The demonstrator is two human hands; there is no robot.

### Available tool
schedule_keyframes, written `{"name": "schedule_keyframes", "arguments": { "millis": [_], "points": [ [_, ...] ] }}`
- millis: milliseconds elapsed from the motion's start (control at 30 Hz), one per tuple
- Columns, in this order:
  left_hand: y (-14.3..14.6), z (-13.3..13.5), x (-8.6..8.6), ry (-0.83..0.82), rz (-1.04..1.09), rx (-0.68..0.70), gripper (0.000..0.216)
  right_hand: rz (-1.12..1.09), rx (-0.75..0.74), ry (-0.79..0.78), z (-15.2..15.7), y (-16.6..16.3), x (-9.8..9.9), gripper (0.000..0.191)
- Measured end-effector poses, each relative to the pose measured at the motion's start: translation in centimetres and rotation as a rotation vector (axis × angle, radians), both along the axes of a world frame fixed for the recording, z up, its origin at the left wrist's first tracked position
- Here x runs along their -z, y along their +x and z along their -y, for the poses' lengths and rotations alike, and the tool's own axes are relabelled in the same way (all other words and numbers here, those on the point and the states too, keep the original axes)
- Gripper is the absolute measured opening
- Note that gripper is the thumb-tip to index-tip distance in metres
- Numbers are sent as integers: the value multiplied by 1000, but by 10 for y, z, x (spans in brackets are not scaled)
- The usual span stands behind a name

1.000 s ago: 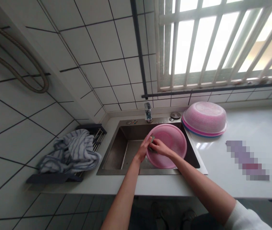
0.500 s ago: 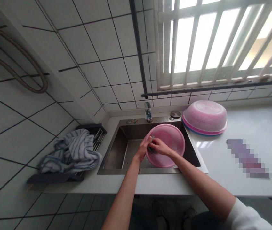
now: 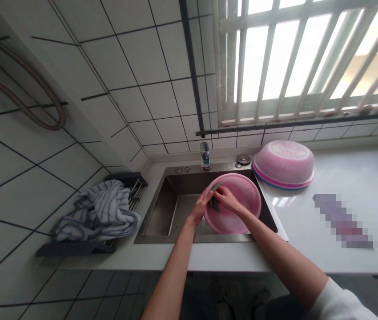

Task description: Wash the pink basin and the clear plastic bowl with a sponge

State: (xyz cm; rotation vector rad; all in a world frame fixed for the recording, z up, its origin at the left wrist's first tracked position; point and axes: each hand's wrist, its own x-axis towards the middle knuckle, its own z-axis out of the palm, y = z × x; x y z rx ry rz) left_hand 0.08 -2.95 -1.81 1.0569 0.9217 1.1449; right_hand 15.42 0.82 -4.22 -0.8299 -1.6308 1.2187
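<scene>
A pink plastic colander (image 3: 242, 204) is tilted over the steel sink (image 3: 165, 209). My left hand (image 3: 200, 206) grips its left rim, fingers wrapped round the edge. Inside the bowl near that rim, my right hand (image 3: 227, 199) is closed on a dark green scouring pad (image 3: 215, 200) and presses it against the colander's inner wall. Both forearms reach in from the bottom of the view.
A tap (image 3: 205, 156) stands behind the sink. Stacked upside-down pink baskets (image 3: 285, 164) sit on the white counter (image 3: 342, 178) at the right. A striped cloth (image 3: 97, 213) lies on a dark rack (image 3: 75, 248) left of the sink. A barred window (image 3: 302, 58) is above.
My right hand has slid the scouring pad a little upward along the colander's inner wall, near the left rim. The colander has tipped slightly. My left hand keeps its grip.
</scene>
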Motion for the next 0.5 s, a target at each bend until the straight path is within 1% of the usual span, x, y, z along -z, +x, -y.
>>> {"name": "schedule_keyframes", "arguments": {
  "millis": [67,200,367,500],
  "points": [
    [1,0,0,0,8,1,63,-5,-15,8,-1,0,1,34],
    [0,0,-1,-5,-3,-51,63,43,-74,8,0,-5,6,37],
    [2,2,-3,-2,30,2,66,-28,30,4,0,-2,2,33],
    [1,2,-4,-10,5,-42,66,32,-85,-47,5,-5,3,37]
  ]
}}
